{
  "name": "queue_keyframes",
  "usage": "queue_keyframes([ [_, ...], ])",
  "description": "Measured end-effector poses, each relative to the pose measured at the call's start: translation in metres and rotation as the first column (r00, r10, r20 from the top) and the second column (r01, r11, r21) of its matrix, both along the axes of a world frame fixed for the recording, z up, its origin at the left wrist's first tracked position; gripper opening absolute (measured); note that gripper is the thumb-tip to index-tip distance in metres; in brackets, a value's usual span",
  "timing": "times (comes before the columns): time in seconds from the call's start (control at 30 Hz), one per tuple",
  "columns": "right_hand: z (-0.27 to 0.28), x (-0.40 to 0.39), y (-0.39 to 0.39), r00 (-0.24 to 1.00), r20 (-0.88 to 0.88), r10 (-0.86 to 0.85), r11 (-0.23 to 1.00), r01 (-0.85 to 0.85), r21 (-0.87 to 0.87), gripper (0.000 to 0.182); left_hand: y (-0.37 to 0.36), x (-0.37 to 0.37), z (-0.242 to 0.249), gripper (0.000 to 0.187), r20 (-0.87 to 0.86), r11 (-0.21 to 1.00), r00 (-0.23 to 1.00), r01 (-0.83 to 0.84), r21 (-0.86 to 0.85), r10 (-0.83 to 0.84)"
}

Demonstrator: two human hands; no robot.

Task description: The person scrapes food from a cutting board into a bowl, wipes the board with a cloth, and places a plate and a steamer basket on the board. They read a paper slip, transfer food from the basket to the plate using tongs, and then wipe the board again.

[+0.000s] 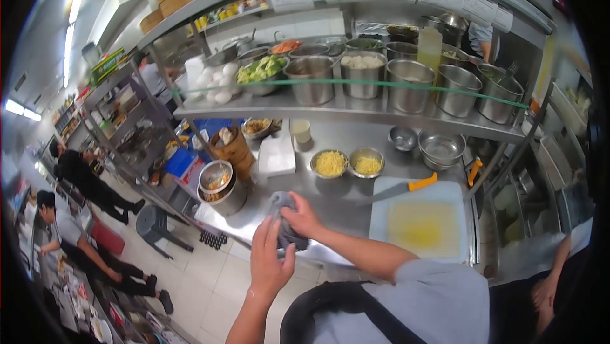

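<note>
A grey cloth [284, 206] is bunched between my hands, over the front edge of the steel counter. My right hand [304, 218] grips it from the right, fingers curled into the folds. My left hand [267, 258] is raised against its left side, fingers stretched out and thumb apart. To the right lies a cutting board [416, 191] with a wet yellow patch, and a knife with an orange handle [422, 182] rests across its top left corner. Two metal bowls of yellow shreds [331, 164] stand behind the cloth.
A metal pot with a bowl on it [216, 178] stands left, near bamboo steamers [234, 150] and a white tray [277, 156]. The shelf above [349, 115] bears steel containers, eggs and greens. A stool [152, 223] stands on the floor. Other people work left; another's hand [544, 290] shows right.
</note>
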State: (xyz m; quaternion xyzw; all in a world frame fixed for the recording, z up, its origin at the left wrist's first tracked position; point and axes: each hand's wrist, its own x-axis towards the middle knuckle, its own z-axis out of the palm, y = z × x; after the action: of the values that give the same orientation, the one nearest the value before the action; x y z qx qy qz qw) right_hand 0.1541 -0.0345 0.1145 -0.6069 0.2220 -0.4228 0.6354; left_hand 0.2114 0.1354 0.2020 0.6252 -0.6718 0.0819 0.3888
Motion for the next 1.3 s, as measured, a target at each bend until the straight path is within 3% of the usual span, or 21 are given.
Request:
queue_keyframes([
  [0.03,-0.008,0.023,-0.013,1.000,0.008,-0.021,1.000,0.021,-0.007,0.045,-0.010,0.012,-0.001,0.059,-0.019,0.999,1.000,0.001,0.038,-0.001],
  [0.1,-0.029,0.048,-0.028,0.899,-0.433,0.071,0.995,-0.095,-0.033,0.045,-0.028,0.033,-0.009,0.058,0.008,0.997,0.999,0.039,0.060,-0.039],
  [0.13,-0.037,0.047,-0.033,0.902,-0.429,0.048,0.997,-0.069,-0.032,0.045,-0.038,0.041,-0.011,0.057,0.032,0.995,0.998,0.053,0.080,-0.055],
  [0.2,-0.055,0.035,-0.032,0.943,-0.323,0.079,0.872,-0.222,-0.436,0.052,-0.055,0.050,-0.013,0.050,0.039,0.992,0.994,0.100,0.072,-0.103],
  [0.3,-0.062,-0.033,-0.008,0.809,-0.554,0.195,0.878,-0.396,-0.268,0.046,-0.080,0.067,-0.039,0.042,0.011,0.970,0.980,0.193,0.148,-0.197],
  [0.37,-0.059,-0.082,0.010,0.710,-0.636,0.302,0.880,-0.465,-0.102,0.040,-0.094,0.080,-0.055,0.035,-0.014,0.844,0.954,0.272,0.462,-0.300],
  [0.4,-0.061,-0.107,0.022,0.668,-0.672,0.319,0.895,-0.446,-0.018,0.037,-0.101,0.085,-0.066,0.035,-0.013,0.836,0.944,0.300,0.459,-0.331],
  [0.47,-0.107,-0.150,0.041,0.751,-0.614,0.241,0.967,-0.237,0.090,0.038,-0.111,0.100,-0.097,0.031,0.299,0.703,0.894,0.025,0.711,-0.334],
  [0.5,-0.109,-0.172,0.057,0.715,-0.673,0.187,0.982,-0.122,0.143,0.039,-0.114,0.115,-0.129,0.031,0.300,0.694,0.883,0.040,0.719,-0.362],
  [0.53,-0.111,-0.192,0.073,0.668,-0.730,0.142,0.982,-0.003,0.188,0.039,-0.120,0.133,-0.170,0.028,0.385,0.770,0.872,-0.014,0.637,-0.302],
  [0.6,-0.145,-0.222,0.127,0.805,-0.577,-0.134,0.958,0.254,0.133,0.039,-0.131,0.151,-0.193,0.026,0.464,0.838,0.847,-0.041,0.544,-0.260],
  [0.67,-0.177,-0.232,0.179,0.830,-0.502,-0.245,0.783,0.474,0.402,0.034,-0.138,0.158,-0.196,0.020,0.365,0.852,0.898,0.018,0.524,-0.244],
  [0.73,-0.228,-0.239,0.236,0.684,-0.728,-0.046,0.734,0.517,0.440,0.030,-0.139,0.166,-0.201,0.018,0.296,0.859,0.912,0.106,0.501,-0.284],
  [0.93,-0.350,-0.269,0.392,0.557,-0.825,0.091,0.748,0.509,0.426,0.034,-0.129,0.175,-0.221,0.014,0.186,0.933,0.950,0.184,0.308,-0.249],
  [1.0,-0.363,-0.292,0.419,0.191,-0.948,0.255,0.963,0.033,0.266,0.035,-0.129,0.170,-0.220,0.013,0.175,0.951,0.958,0.177,0.255,-0.226],
  [1.03,-0.356,-0.300,0.422,0.184,-0.951,0.250,0.963,0.051,0.263,0.035,-0.128,0.168,-0.219,0.013,0.188,0.957,0.961,0.153,0.248,-0.203],
  [1.07,-0.332,-0.303,0.419,0.224,-0.898,0.379,0.821,0.366,0.438,0.036,-0.127,0.166,-0.218,0.013,0.201,0.963,0.963,0.127,0.239,-0.177],
  [1.1,-0.313,-0.308,0.415,0.310,-0.827,0.469,0.560,0.619,0.550,0.037,-0.127,0.166,-0.219,0.014,0.217,0.958,0.960,0.118,0.261,-0.177],
  [1.13,-0.311,-0.318,0.409,0.308,-0.833,0.460,0.563,0.624,0.542,0.037,-0.124,0.165,-0.219,0.014,0.214,0.960,0.960,0.123,0.251,-0.178],
  [1.2,-0.309,-0.340,0.381,0.472,-0.855,0.214,0.418,0.747,0.517,0.040,-0.126,0.160,-0.217,0.015,0.239,0.951,0.964,0.040,0.308,-0.118],
  [1.3,-0.299,-0.369,0.336,0.494,-0.850,0.186,0.475,0.712,0.517,0.042,-0.121,0.156,-0.226,0.019,0.204,0.951,0.978,-0.032,0.308,-0.033],
])
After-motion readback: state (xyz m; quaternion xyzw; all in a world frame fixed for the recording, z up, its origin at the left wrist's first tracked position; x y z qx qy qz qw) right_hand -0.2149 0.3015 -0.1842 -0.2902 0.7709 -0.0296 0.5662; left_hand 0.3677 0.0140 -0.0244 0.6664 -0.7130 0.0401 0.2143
